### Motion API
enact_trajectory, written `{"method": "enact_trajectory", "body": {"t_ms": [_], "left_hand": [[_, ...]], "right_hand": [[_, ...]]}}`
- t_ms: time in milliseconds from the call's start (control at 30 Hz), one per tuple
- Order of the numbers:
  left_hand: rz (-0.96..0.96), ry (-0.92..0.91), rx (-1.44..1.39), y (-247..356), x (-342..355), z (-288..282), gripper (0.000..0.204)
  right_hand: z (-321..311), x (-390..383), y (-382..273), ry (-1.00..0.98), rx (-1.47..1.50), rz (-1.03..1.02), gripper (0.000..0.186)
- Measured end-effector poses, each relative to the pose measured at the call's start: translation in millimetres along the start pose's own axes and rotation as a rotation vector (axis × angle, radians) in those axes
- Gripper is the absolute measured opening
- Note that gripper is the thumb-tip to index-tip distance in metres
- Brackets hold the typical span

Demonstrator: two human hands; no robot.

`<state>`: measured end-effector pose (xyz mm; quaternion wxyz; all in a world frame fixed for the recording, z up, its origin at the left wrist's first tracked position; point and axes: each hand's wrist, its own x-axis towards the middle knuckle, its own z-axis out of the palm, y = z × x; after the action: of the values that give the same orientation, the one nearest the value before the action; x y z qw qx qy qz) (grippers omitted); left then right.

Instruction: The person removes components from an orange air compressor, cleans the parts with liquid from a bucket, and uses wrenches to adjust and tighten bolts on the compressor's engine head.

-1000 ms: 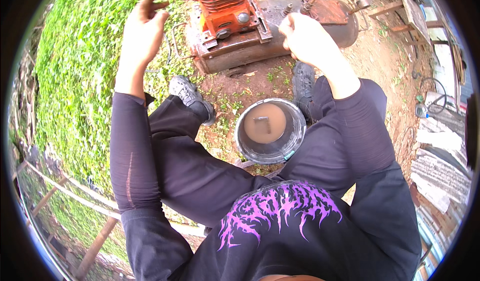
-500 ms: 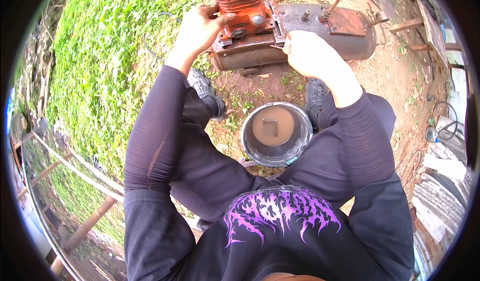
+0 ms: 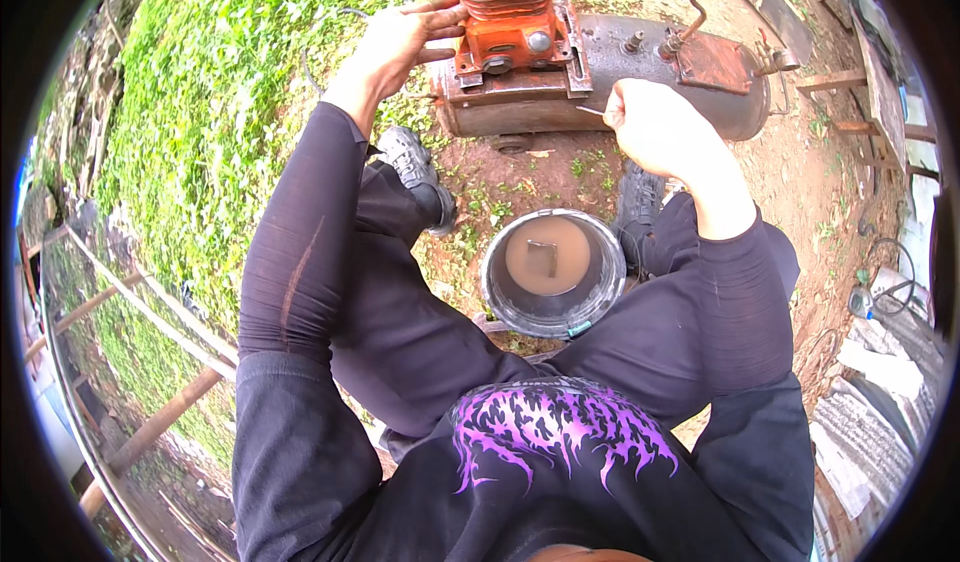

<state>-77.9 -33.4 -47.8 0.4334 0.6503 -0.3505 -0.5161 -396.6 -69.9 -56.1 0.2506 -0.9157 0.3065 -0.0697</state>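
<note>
My left hand (image 3: 395,47) has its fingers apart, reaching onto the left side of the orange compressor pump (image 3: 500,37), apparently touching it. The pump sits on a rusty horizontal tank (image 3: 545,112) with pipes and fittings at its right. My right hand (image 3: 660,132) pinches a thin metal piece (image 3: 590,110) in front of the tank, just right of the pump's base. Between my legs stands a black bucket (image 3: 595,312) of muddy water with a square object (image 3: 542,257) in it, partly obscured by the water.
Grass and plants (image 3: 180,132) grow on the left, with bamboo rails (image 3: 165,417) nearer me. Dirt ground (image 3: 820,192) lies to the right, with wooden boards (image 3: 880,82), a coiled hose (image 3: 895,267) and corrugated sheets (image 3: 870,412) along that edge.
My left hand has moved right onto the pump's side. My right hand has shifted down and to the right, with the thin piece now showing between its fingers. The view has shifted slightly.
</note>
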Motion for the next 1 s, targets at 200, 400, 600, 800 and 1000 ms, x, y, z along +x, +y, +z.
{"method": "enact_trajectory", "body": {"t_ms": [200, 400, 600, 800, 1000], "left_hand": [[0.071, -0.029, 0.157, -5, 8, -8, 0.056], [0.159, -0.057, 0.488, 2, 9, -11, 0.059], [0.239, 0.014, 0.874, 20, -5, -9, 0.051], [0.312, -0.019, 0.897, 20, -8, -16, 0.044], [0.354, -0.023, 0.986, 26, -10, -14, 0.035]], "right_hand": [[-2, 13, -20, 0.000, -0.012, 0.090, 0.020], [-3, 44, -35, 0.395, 0.246, 0.174, 0.020], [3, 67, -39, 0.369, 0.167, 0.222, 0.024], [15, 83, -52, 0.397, 0.133, 0.253, 0.017], [19, 85, -48, 0.471, 0.245, 0.357, 0.016]]}}
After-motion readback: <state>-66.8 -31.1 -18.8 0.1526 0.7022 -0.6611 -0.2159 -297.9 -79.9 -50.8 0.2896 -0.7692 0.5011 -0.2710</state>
